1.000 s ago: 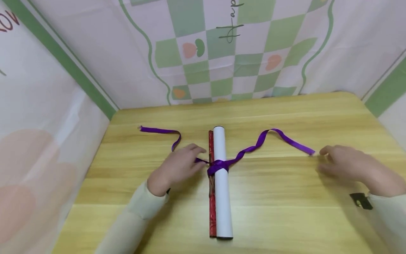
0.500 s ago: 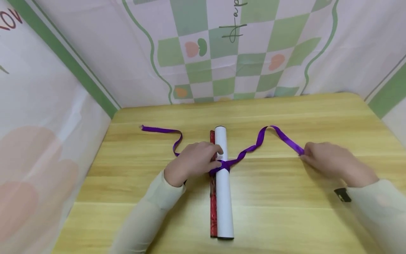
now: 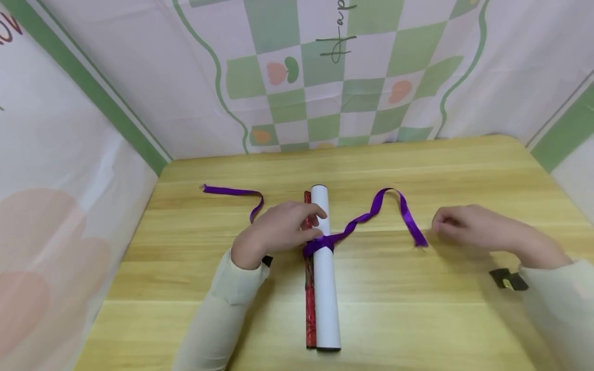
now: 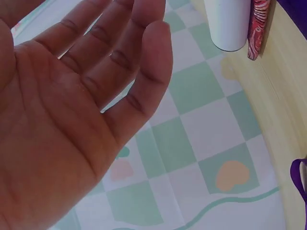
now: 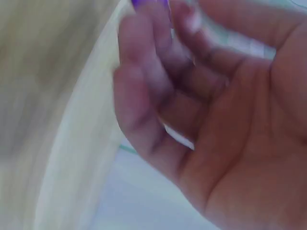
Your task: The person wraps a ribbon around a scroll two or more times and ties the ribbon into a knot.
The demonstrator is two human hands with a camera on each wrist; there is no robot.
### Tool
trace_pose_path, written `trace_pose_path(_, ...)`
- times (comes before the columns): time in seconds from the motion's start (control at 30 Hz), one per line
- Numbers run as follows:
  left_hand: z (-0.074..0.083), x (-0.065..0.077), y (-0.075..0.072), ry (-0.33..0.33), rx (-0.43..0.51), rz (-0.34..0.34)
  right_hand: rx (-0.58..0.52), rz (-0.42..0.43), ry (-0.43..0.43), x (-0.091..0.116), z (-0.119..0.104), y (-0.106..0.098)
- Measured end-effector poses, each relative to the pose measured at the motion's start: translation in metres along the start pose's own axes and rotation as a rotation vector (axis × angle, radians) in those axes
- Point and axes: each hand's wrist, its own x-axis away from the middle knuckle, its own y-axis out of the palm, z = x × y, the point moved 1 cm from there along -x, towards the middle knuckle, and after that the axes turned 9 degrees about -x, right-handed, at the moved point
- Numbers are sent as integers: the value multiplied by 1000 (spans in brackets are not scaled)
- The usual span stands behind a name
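A white tube (image 3: pixel 327 288) lies lengthwise on the wooden table, with a slim red patterned stick (image 3: pixel 310 314) along its left side. Purple ribbon (image 3: pixel 351 226) wraps both near their middle, its two tails spread left and right. Over the wrap is my left hand (image 3: pixel 278 226), its thumb tip right at the ribbon crossing and the fingers loosely bent above the tube; the left wrist view shows the palm and relaxed fingers. My right hand (image 3: pixel 478 229) hovers just right of the right tail's frayed end, fingers loosely curled around nothing; the right wrist view is blurred.
The left ribbon tail (image 3: pixel 232 191) lies flat toward the table's back left. Behind the wooden table (image 3: pixel 394 319) hangs a cloth (image 3: pixel 322 103) with green and white checks. Another printed cloth (image 3: pixel 55 170) stands along the left side.
My left hand moved right onto the ribbon wrap. The right hand came in, pinched the right tail's end, then let go; that end now hangs further left and nearer me.
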Motion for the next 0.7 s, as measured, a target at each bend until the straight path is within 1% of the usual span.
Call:
trace_pose_path(0.07, -1, 2, 0, -14, 0, -4, 74, 65, -15, -5, 1, 1)
trace_pose_path(0.1, -2, 2, 1, -17, 0, -7, 105, 80, -26, -7, 2, 3)
trace_pose_path(0.2, -3, 4, 1, -26, -1, -22, 171, 113, -120, -13, 0, 13)
trace_pose_path(0.27, -5, 4, 2, -29, 1, -27, 219, 115, -160, -15, -2, 20)
trace_pose_path(0.33, -7, 4, 3, -27, 0, -20, 262, 115, -168, -18, -4, 24)
trace_pose_path(0.4, -9, 3, 5, -21, -8, -2, 296, 105, -146, -20, -6, 26)
trace_pose_path(0.47, -11, 2, 7, -17, -20, 17, 309, 87, -134, -23, -9, 27)
trace_pose_path(0.53, -13, 1, 9, -13, -28, 28, 313, 97, -166, -26, -13, 29)
trace_pose_path(0.63, -12, -1, 12, -17, -34, 7, 286, 164, -282, -27, -28, 32)
trace_pose_path(0.7, -10, -3, 14, -26, -47, -17, 233, 223, -354, -26, -45, 35)
